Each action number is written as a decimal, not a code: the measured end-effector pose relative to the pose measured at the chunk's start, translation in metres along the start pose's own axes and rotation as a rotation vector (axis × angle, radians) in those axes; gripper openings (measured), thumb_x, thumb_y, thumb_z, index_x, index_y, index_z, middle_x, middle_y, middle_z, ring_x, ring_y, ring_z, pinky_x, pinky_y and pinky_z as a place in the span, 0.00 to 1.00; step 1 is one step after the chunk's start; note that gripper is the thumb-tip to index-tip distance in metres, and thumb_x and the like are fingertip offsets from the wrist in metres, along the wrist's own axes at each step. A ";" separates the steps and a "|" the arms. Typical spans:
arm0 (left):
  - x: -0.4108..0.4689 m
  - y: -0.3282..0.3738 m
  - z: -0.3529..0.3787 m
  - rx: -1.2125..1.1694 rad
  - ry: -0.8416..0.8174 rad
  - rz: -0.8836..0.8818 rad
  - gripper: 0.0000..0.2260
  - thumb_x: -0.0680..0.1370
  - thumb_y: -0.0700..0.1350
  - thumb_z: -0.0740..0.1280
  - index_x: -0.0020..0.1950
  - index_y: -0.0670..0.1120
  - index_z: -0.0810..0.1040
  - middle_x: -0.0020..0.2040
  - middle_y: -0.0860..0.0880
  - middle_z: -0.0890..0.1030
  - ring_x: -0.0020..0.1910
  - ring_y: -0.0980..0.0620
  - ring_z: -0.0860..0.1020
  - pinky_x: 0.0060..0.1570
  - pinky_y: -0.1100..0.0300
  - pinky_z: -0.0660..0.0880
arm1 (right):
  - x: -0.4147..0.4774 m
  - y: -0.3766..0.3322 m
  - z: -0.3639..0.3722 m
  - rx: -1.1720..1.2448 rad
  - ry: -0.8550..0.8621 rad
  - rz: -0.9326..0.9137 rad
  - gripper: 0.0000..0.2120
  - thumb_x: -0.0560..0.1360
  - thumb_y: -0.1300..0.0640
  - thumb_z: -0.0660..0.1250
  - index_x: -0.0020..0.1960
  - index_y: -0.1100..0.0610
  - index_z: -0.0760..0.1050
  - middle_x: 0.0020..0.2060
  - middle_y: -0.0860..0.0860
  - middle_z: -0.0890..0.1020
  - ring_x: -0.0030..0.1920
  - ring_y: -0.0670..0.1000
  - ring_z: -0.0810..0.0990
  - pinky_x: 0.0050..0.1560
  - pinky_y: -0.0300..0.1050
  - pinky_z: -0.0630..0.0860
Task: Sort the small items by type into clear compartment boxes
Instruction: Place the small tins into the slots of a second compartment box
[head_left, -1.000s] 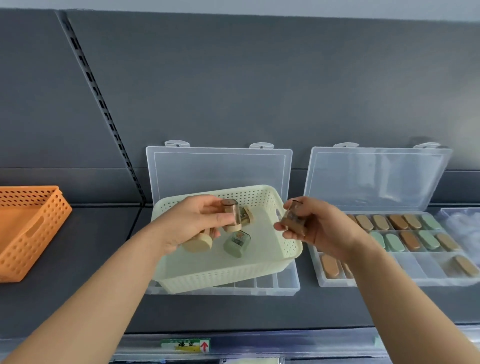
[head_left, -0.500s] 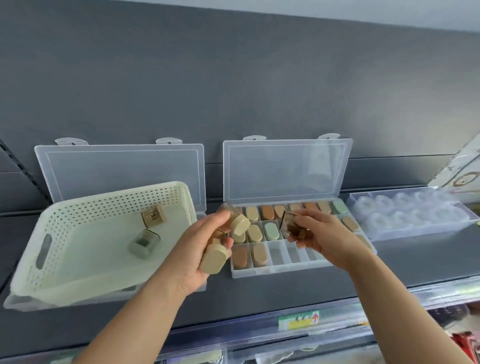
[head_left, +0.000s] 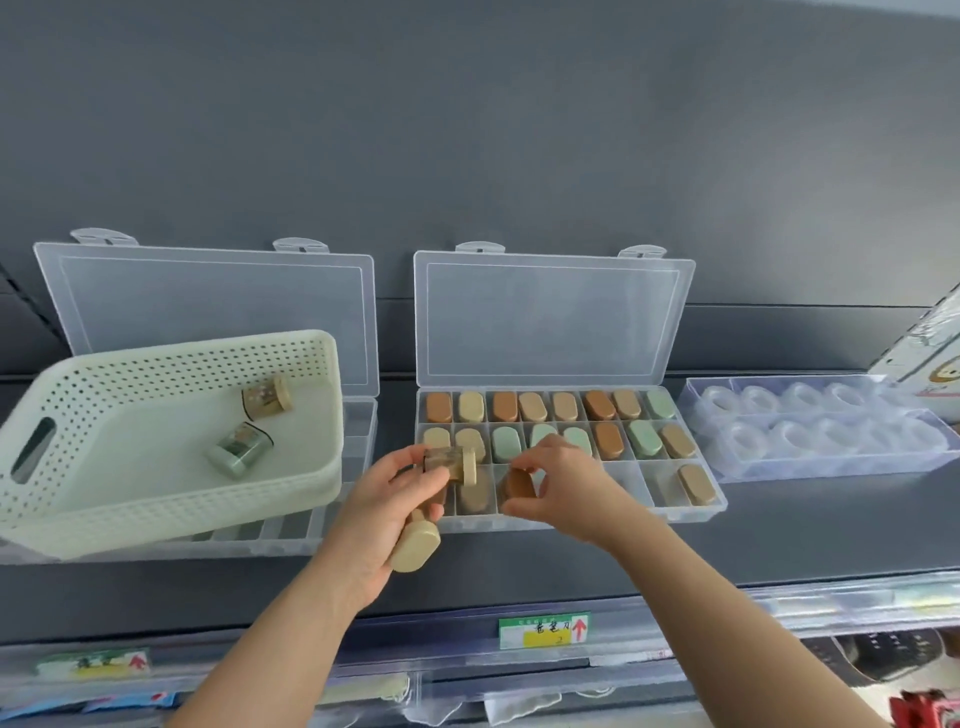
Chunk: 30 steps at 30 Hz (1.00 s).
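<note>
1. The right hand (head_left: 563, 486) is over the front row of the open right compartment box (head_left: 719, 506). Its fingers (head_left: 545, 454) and thumb pinch a brown-capped piece (head_left: 517, 486) by its sides.
2. That piece looks to be at the mouth of the third front cell from the left, cap up. Its oval runs front-to-back like the seated ones. Can't tell if it's bottomed out yet.
3. The left hand (head_left: 379, 509) is just beside it at the box's front-left corner, curled round two more: a clear-bodied piece (head_left: 454, 462) up top and a beige-capped piece (head_left: 415, 545) sticking out below.
4. A tan piece (head_left: 265, 397) and a green-capped piece (head_left: 239, 449) lie in the white basket (head_left: 171, 499), which is tilted on the left box (head_left: 208, 301).
5. My guess: the move is straight down from the right fingers, and that hand is also nearer the bare cells further right.
</note>
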<state>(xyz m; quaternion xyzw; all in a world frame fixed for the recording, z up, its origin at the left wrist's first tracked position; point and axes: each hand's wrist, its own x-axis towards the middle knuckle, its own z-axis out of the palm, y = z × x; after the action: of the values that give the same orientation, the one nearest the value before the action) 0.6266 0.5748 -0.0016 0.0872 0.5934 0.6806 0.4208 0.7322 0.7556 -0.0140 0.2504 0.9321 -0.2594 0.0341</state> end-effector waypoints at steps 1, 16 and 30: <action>0.000 -0.001 -0.001 -0.002 0.000 -0.002 0.19 0.68 0.44 0.72 0.58 0.46 0.77 0.42 0.48 0.83 0.33 0.53 0.75 0.32 0.62 0.73 | 0.000 0.000 0.001 -0.032 -0.014 -0.011 0.24 0.70 0.43 0.72 0.63 0.51 0.74 0.57 0.49 0.74 0.48 0.48 0.77 0.52 0.42 0.78; 0.012 -0.001 0.035 -0.059 -0.029 -0.048 0.15 0.73 0.51 0.70 0.59 0.51 0.78 0.51 0.47 0.83 0.37 0.54 0.77 0.35 0.60 0.75 | -0.023 0.014 -0.040 0.869 0.149 0.006 0.11 0.73 0.55 0.71 0.54 0.58 0.79 0.45 0.57 0.83 0.41 0.53 0.84 0.47 0.47 0.82; 0.020 0.001 0.028 -0.686 -0.026 -0.249 0.19 0.72 0.34 0.67 0.63 0.37 0.74 0.60 0.37 0.79 0.60 0.43 0.79 0.57 0.48 0.77 | -0.008 0.037 -0.007 -0.089 0.090 -0.079 0.23 0.71 0.44 0.71 0.64 0.50 0.75 0.59 0.45 0.76 0.57 0.45 0.74 0.57 0.39 0.74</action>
<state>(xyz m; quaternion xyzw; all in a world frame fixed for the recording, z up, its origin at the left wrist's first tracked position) 0.6307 0.6089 0.0000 -0.1234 0.3315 0.7823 0.5127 0.7581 0.7831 -0.0239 0.2231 0.9525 -0.2073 -0.0068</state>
